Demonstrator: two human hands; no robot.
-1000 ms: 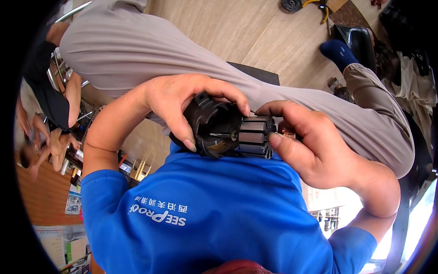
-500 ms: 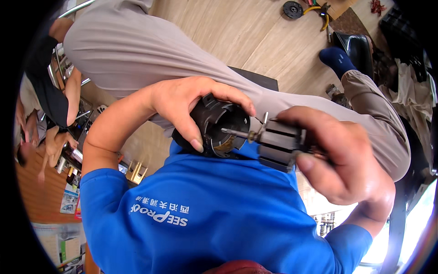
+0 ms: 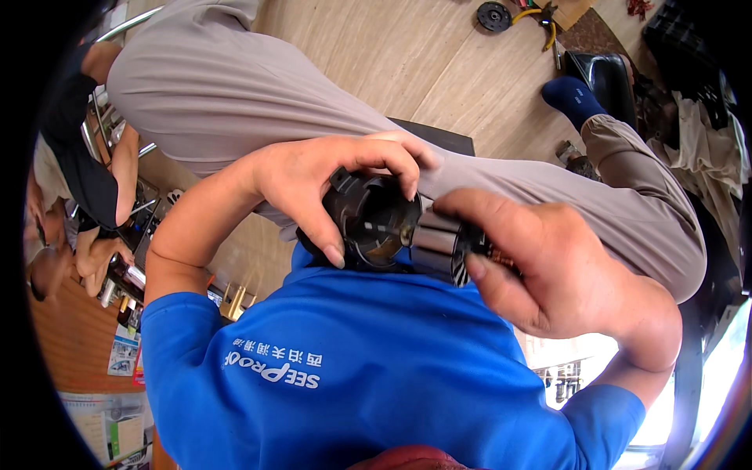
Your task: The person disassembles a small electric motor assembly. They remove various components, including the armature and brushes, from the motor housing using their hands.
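In front of my belly my left hand [image 3: 313, 184] grips a black cylindrical motor housing [image 3: 341, 205], thumb on the near side and fingers over the far rim. Its round open mouth faces right and its inside is dark. From the right, my right hand [image 3: 540, 251] pinches a motor armature [image 3: 439, 244], a grey slotted metal core, between thumb and fingers. The armature's left end is at the housing's mouth, with its shaft end inside; most of the core is still outside. My right fingers partly cover the armature's right end.
On the floor at the top lie a black round part [image 3: 494, 16] and yellow-handled pliers [image 3: 548, 30]. A black shoe [image 3: 599, 78] is at the upper right, near a blue sock [image 3: 570, 100]. Another person [image 3: 102, 157] is at the left, beside a cluttered area.
My right hand has brought the armature leftward to the housing, so its shaft has gone into the mouth. The left hand keeps its hold, its fingers slightly shifted.
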